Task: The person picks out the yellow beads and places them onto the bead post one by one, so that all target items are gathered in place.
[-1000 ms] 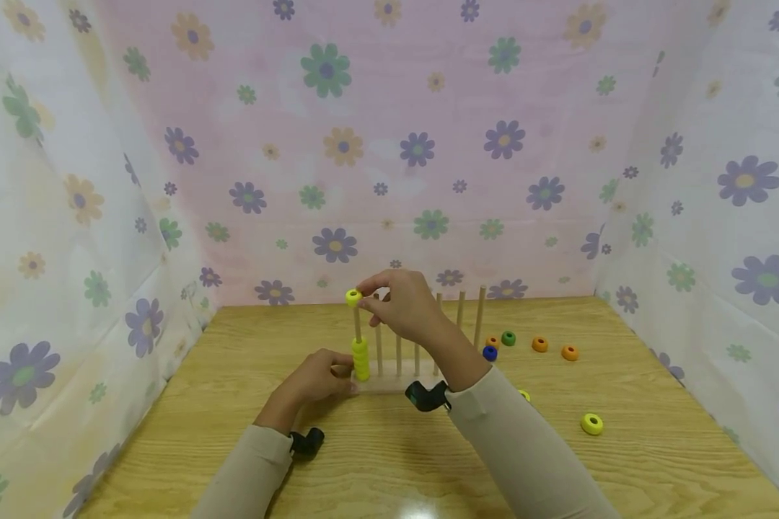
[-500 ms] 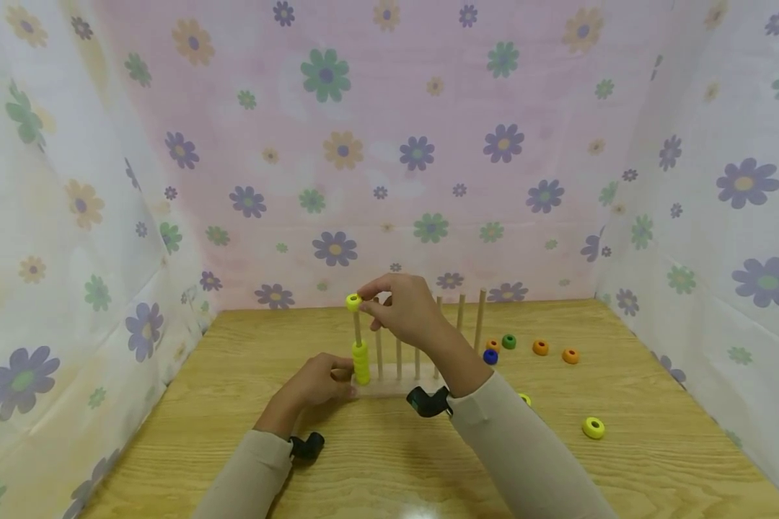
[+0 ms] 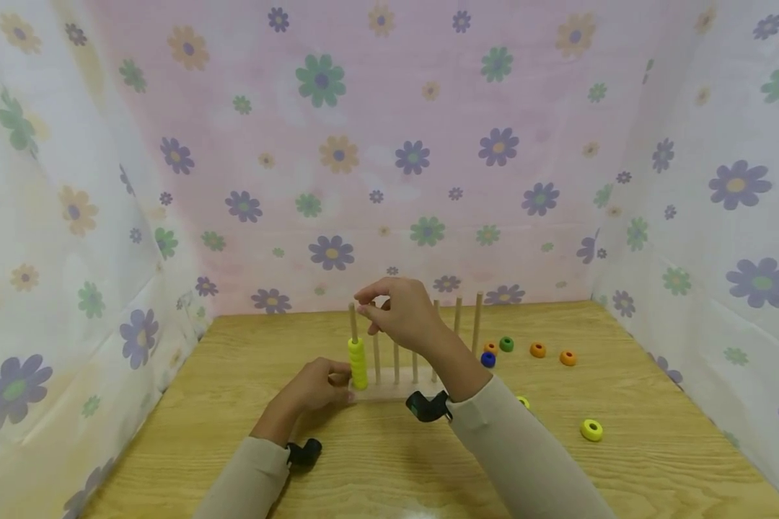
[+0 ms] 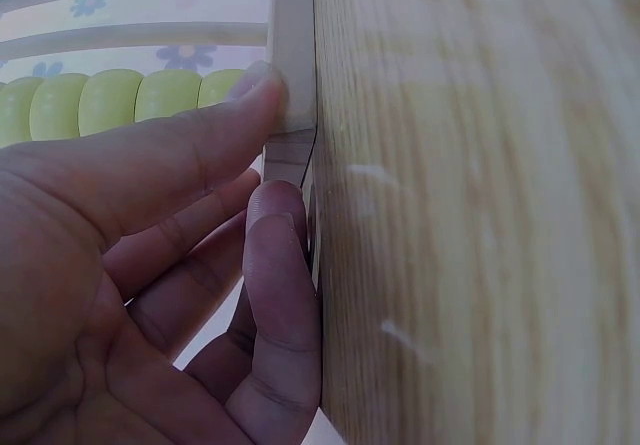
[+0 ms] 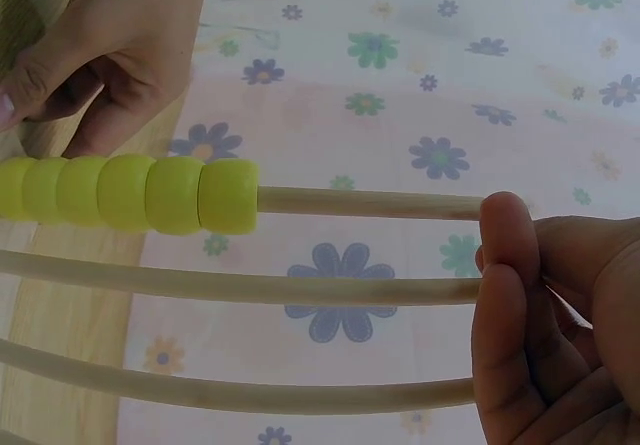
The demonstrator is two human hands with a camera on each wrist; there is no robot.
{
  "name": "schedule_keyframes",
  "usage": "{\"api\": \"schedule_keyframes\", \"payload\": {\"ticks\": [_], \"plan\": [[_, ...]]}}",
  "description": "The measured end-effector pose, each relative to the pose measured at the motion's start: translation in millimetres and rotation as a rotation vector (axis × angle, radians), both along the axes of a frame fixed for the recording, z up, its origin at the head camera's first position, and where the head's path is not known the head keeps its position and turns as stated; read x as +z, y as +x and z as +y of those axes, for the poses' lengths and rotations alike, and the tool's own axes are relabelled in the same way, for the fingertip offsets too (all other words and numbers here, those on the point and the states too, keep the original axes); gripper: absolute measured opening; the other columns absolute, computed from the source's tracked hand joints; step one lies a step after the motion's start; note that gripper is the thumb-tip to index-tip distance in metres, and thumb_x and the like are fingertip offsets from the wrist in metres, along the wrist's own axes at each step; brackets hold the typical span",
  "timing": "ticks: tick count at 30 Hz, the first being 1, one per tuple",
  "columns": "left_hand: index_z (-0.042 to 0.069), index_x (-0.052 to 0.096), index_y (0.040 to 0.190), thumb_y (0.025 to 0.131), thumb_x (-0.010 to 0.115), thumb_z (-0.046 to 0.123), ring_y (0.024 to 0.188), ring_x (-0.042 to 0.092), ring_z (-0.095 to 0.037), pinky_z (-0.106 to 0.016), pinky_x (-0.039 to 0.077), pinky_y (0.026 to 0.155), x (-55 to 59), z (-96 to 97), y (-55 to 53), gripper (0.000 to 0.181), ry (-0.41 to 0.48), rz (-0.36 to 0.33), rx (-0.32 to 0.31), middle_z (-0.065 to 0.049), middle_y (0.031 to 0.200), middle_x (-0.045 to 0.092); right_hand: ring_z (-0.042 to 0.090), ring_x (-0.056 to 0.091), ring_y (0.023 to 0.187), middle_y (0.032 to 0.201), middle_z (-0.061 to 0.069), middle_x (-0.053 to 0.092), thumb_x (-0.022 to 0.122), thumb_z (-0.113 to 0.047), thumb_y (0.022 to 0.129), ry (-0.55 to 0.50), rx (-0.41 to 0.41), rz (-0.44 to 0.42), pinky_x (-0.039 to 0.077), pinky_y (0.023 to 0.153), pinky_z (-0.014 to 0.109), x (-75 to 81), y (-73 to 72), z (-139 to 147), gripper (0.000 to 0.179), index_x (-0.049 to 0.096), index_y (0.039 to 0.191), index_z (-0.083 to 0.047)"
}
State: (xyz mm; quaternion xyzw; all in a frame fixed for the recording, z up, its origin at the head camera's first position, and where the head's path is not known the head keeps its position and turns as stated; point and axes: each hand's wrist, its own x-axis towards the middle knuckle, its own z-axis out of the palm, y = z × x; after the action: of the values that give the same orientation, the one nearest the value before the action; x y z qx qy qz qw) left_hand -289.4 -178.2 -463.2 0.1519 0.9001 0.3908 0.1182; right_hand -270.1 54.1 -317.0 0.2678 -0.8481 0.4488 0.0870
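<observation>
A wooden bead abacus stands on the table, its pale base carrying a row of upright pegs. Several yellow beads are stacked on the leftmost peg, whose upper part is bare. My left hand grips the left end of the base; in the left wrist view the thumb lies on the base near the lowest bead and the fingers bend around its end. At the top of that peg is my right hand, fingertips close to the tip and no bead between them. Its forearm hides part of the base.
Loose beads lie to the right: orange, another orange, green, blue and yellow. Another yellow bead is partly behind the right sleeve. Flowered cloth surrounds the wooden table.
The yellow bead held at the peg's top has been let go and has dropped down onto the yellow stack. Both hands have stayed nearly in place.
</observation>
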Motion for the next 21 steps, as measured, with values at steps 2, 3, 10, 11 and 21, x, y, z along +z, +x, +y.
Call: {"api": "schedule_keyframes", "payload": {"ticks": [2,3,10,11,21], "plan": [[0.021,0.072,0.135,0.087,0.086,0.023,0.133,0.058,-0.042,-0.063,0.046,0.109,-0.9,-0.7,0.3,0.05,0.002,0.006,-0.006,-0.01,0.145,0.063,0.015,0.074,0.066,0.121,-0.001,0.073,0.072,-0.018,0.099,-0.007,0.003,0.007,0.057,0.054,0.031,-0.3,0.5,1,0.018,0.079,0.115,-0.014],[0.021,0.072,0.135,0.087,0.086,0.022,0.133,0.058,-0.043,-0.063,0.046,0.108,-1.2,-1.0,0.4,0.05,0.005,0.008,-0.007,-0.01,0.145,0.063,0.014,0.074,0.066,0.121,-0.001,0.073,0.072,-0.018,0.099,-0.01,0.004,0.011,0.057,0.055,0.031,-0.5,0.9,1,0.018,0.079,0.115,-0.014],[0.021,0.073,0.133,0.086,0.086,0.021,0.129,0.061,-0.042,-0.061,0.049,0.107,0.9,-2.1,1.7,0.049,0.013,0.02,-0.005,-0.011,0.144,0.063,0.01,0.073,0.064,0.115,-0.005,0.074,0.074,-0.019,0.098,-0.019,0.022,0.09,0.047,0.044,0.028,-3.0,3.2,9,0.016,0.079,0.113,-0.019],[0.021,0.073,0.133,0.086,0.087,0.021,0.128,0.062,-0.041,-0.061,0.049,0.106,1.6,-1.9,1.8,0.049,0.013,0.017,-0.001,-0.011,0.144,0.063,0.008,0.072,0.063,0.115,-0.005,0.074,0.074,-0.018,0.098,-0.02,0.026,0.102,0.045,0.042,0.028,-3.1,3.6,11,0.016,0.079,0.113,-0.019],[0.02,0.073,0.132,0.086,0.086,0.021,0.132,0.059,-0.042,-0.061,0.048,0.107,-1.5,-1.4,0.5,0.048,0.02,0.024,-0.021,-0.012,0.144,0.063,0.009,0.073,0.063,0.117,0.001,0.074,0.072,-0.017,0.1,-0.016,0.048,0.121,0.044,0.041,0.029,-1.3,10.1,26,0.018,0.078,0.116,-0.015]]}}
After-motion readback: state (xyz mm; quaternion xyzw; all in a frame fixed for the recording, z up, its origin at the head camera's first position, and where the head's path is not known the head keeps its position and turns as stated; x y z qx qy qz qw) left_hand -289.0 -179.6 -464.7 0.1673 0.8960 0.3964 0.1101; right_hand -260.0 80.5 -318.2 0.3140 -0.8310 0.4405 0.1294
